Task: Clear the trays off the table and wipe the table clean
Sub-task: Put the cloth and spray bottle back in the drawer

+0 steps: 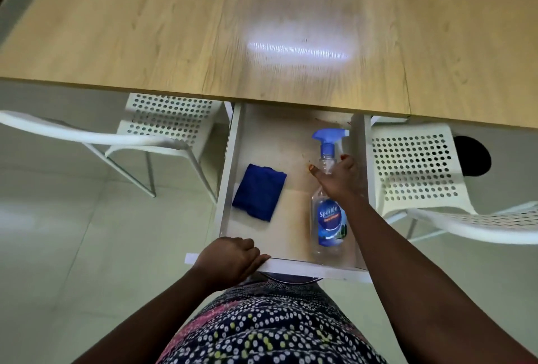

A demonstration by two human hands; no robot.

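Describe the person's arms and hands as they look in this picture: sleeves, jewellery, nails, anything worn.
Both forearms are bare, with no sleeves, watch or bracelet in view. The right hand has orange-red painted nails. The left hand shows no rings; its nails are hidden. The patterned garment below is dark with white dots and pink and yellow patches.

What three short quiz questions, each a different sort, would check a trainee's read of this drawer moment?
1. True or false: the folded blue cloth lies in the open drawer, apart from the spray bottle.
2. Which hand rests on the drawer's front edge? A) left hand B) right hand C) neither
3. Fill in: the right hand is at the bottle's ___ part, below the blue trigger head.

Key: 1 true; 2 A; 3 upper. The wooden table top shows no trays in this view.
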